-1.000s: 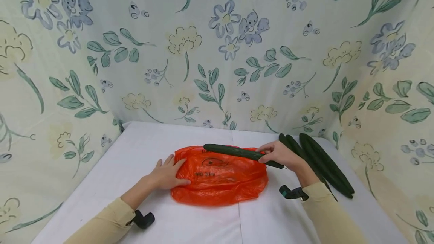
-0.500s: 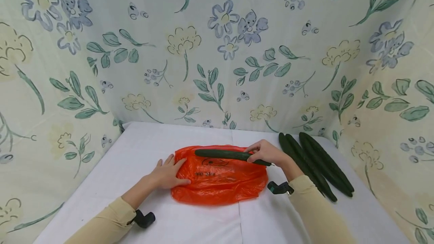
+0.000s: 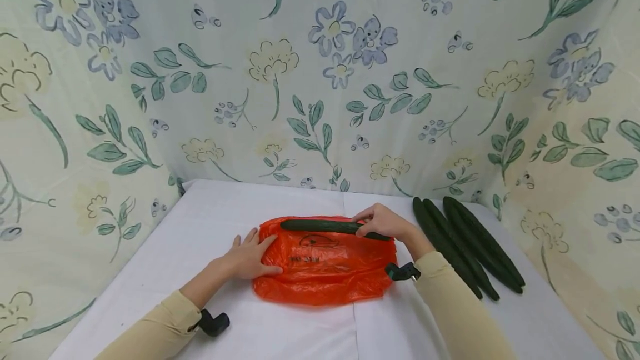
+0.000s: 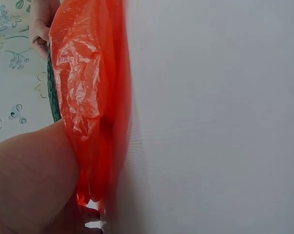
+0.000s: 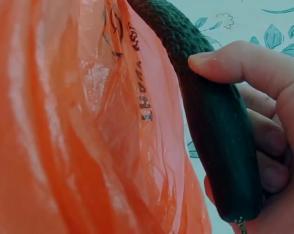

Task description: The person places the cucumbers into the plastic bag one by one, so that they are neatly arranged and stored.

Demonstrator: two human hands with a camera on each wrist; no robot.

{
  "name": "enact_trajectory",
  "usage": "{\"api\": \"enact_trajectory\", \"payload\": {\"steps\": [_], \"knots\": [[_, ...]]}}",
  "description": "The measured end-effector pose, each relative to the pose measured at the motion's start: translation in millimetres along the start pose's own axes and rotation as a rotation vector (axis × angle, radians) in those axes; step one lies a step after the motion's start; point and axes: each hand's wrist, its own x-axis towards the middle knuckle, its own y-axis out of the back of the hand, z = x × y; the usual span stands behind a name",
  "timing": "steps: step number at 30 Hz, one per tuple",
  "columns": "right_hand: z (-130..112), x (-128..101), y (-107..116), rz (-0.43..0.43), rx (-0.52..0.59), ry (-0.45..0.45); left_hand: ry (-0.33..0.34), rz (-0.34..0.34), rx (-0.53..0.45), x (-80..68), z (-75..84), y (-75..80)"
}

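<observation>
An orange-red plastic bag (image 3: 325, 271) with dark printing lies puffed up on the white table. My left hand (image 3: 247, 257) rests on its left side, fingers spread. Along the bag's far side stretches a dark green cucumber (image 3: 320, 226), roughly level from left to right. My right hand (image 3: 382, 222) grips it near its right end. In the right wrist view the thumb lies on one side of the cucumber (image 5: 220, 131) and the fingers curl round the other, with the bag (image 5: 88, 126) close beside it. The left wrist view shows the bag's crinkled side (image 4: 83, 73) next to my left hand (image 4: 34, 170).
Several more cucumbers (image 3: 482, 246) lie side by side, slanted, at the right of the white table (image 3: 210, 204). A flowered curtain (image 3: 310, 99) hangs behind the table and on both sides. A black wrist camera (image 3: 214, 324) is strapped to each forearm.
My right hand has moved left with the cucumber, which now lies over the far part of the bag and is more level. My left hand has stayed in place.
</observation>
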Motion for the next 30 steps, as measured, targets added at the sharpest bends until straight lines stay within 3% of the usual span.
{"api": "enact_trajectory", "payload": {"steps": [9,30], "knots": [[-3.3,8.3,-5.1,0.007,-0.019,0.038,0.008,-0.010,-0.016,-1.6,2.0,5.4],[15.1,18.2,-19.1,0.021,-0.062,-0.067,0.028,-0.036,-0.017,-2.3,5.4,5.0]]}}
